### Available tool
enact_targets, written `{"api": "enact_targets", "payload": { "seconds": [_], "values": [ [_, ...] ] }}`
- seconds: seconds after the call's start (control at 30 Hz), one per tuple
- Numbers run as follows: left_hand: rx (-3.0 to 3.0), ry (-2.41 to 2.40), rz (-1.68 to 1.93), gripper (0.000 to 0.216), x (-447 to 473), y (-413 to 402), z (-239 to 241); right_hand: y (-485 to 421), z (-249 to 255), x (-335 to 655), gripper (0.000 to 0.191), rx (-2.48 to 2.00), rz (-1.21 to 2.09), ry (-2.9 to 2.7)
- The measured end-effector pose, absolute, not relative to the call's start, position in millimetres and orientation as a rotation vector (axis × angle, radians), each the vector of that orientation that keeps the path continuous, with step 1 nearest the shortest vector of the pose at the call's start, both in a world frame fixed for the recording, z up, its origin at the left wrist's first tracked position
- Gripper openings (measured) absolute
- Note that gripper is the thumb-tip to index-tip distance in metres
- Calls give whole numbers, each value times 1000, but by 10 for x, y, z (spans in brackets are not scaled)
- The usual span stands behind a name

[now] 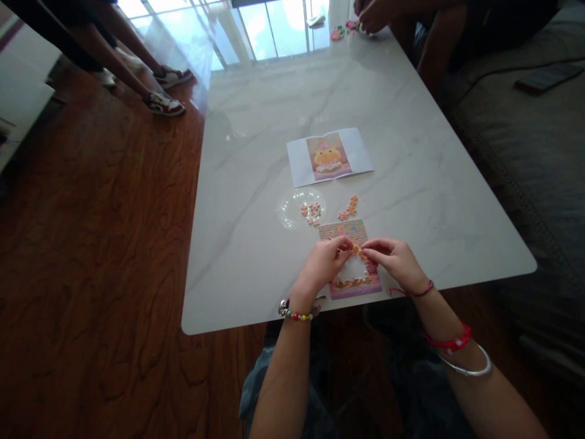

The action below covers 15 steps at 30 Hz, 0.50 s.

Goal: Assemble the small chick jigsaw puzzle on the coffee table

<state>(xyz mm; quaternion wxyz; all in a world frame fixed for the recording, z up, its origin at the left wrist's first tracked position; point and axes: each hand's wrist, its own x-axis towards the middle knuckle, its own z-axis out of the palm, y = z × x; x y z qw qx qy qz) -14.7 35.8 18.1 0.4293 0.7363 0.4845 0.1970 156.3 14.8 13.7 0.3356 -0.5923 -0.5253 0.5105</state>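
A partly assembled jigsaw puzzle lies near the table's front edge, with a brick pattern at its top and a white gap in its middle. Over its upper part, my left hand pinches a small orange puzzle piece. From the other side my right hand closes thumb and forefinger at the same spot; its fingertips partly cover the piece. Just beyond the puzzle are loose puzzle pieces on the left and a short strip of orange pieces on the right.
A creased paper with a cartoon picture lies behind the pieces on the white marbled table. Another person's hand is at the far right end near colourful small pieces. Someone's shoes stand left of the table.
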Motion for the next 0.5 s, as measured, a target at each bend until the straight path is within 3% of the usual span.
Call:
{"api": "enact_targets", "payload": {
  "seconds": [0.5],
  "values": [
    [1748,1262,268,11,-184,339,214,159,154,1714,25,-1493,1287,-1705]
  ]
}}
